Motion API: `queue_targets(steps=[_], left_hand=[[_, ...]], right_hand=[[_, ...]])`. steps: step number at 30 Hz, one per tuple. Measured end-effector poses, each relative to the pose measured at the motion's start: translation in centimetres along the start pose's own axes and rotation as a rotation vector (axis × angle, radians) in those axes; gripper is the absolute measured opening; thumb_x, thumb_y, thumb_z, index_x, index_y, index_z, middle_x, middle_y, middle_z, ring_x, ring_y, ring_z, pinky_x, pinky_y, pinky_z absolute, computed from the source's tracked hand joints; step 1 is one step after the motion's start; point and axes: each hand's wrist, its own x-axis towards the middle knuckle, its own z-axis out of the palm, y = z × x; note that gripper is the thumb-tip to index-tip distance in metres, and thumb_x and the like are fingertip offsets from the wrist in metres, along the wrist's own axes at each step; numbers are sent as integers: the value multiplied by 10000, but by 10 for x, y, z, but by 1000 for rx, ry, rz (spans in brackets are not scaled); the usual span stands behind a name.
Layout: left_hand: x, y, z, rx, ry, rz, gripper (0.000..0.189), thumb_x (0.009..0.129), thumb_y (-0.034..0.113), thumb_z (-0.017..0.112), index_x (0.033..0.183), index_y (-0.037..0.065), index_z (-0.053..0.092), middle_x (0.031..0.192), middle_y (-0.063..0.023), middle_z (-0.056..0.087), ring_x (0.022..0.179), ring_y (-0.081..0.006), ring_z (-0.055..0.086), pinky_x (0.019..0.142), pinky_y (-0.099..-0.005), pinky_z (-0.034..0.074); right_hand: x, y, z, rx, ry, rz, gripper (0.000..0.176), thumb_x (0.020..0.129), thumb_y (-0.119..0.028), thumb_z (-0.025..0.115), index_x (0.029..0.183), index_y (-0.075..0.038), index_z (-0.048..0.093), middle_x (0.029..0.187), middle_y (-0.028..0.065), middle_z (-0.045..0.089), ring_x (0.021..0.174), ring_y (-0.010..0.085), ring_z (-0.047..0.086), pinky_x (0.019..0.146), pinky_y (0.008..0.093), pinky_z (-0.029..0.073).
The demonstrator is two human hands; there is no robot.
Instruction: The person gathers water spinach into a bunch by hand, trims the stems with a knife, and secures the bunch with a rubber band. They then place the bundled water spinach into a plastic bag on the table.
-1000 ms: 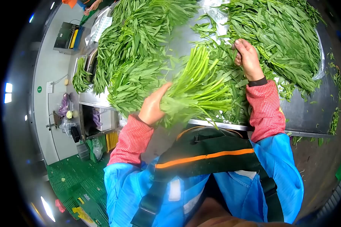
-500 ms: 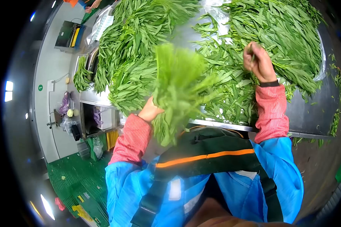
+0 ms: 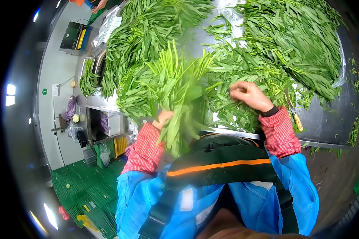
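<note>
Over metal table [image 3: 321,121], beside pale wall [image 3: 62,75]

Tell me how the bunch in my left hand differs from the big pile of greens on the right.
The bunch is gripped in your left hand, while the pile lies on the table. The bunch is much smaller than the pile. The bunch's stems point up; the pile's lie flat. Both are green, long-leaved stems.

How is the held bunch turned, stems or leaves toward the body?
Leaves toward body: the left hand grips the bunch by its leaves, stem ends pointing away.
</note>
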Motion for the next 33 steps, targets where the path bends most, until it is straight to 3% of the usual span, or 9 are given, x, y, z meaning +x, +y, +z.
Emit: queue_targets(steps=[3,7,11,14,19,21,23,26,33], left_hand=[[6,3,10,137,-4,71,498,762,102,661,1237,-4,555,1092,-110,647,901,-198,642,784,-305,524],[6,7,22,204,20,72,532,746,103,683,1247,-3,543,1105,-112,643,914,-199,638,798,-317,521],[-10,14,26,266,65,1,567,729,105,705,1258,-2,531,1118,-114,639,927,-199,634,811,-330,519],[-25,27,41,366,96,-70,594,717,106,721,1266,-1,522,1127,-115,635,936,-199,631,822,-340,517],[-25,49,76,439,10,-93,659,700,112,745,1297,6,485,1163,-114,615,967,-197,618,850,-350,508],[-15,52,85,426,-73,-73,718,700,121,748,1338,19,435,1209,-107,584,1003,-190,600,877,-344,493],[-13,55,96,350,-180,-8,576,784,104,698,1314,43,483,1220,-66,577,1085,-156,546,933,-309,449],[0,42,76,646,-143,-26,722,699,99,731,1348,35,422,1230,-82,549,1095,-177,520,931,-312,438],[-9,39,74,754,-101,13,756,650,34,718,1339,16,410,1164,-64,543,1044,-159,480,931,-315,408]], right_hand=[[11,-15,9,-23,270,-202,422,838,-250,697,1147,7,567,776,8,619,657,61,542,550,225,424],[19,-59,15,-469,231,-101,345,882,-147,612,1188,4,557,652,5,525,583,71,465,532,240,398],[40,-12,-21,-295,579,-402,198,875,-114,594,1039,-20,651,761,47,671,579,106,572,547,254,474],[35,-8,-53,13,705,-159,171,883,-120,609,975,20,641,706,-6,615,569,42,513,512,187,414],[21,-82,0,-308,282,-441,188,853,-132,625,1004,-22,640,941,111,681,892,207,652,800,297,499],[24,-96,24,-627,202,-671,259,795,-194,699,975,-23,628,916,134,653,857,279,636,768,346,502],[26,-99,40,-882,179,-667,241,802,-214,688,953,-36,629,892,137,650,853,281,633,749,351,505],[40,-80,37,-984,79,-567,184,833,-191,653,923,-34,619,871,137,651,822,277,637,717,354,508],[40,-64,-12,-462,678,-394,136,881,-150,601,941,-31,628,846,100,678,741,205,652,694,308,511]])
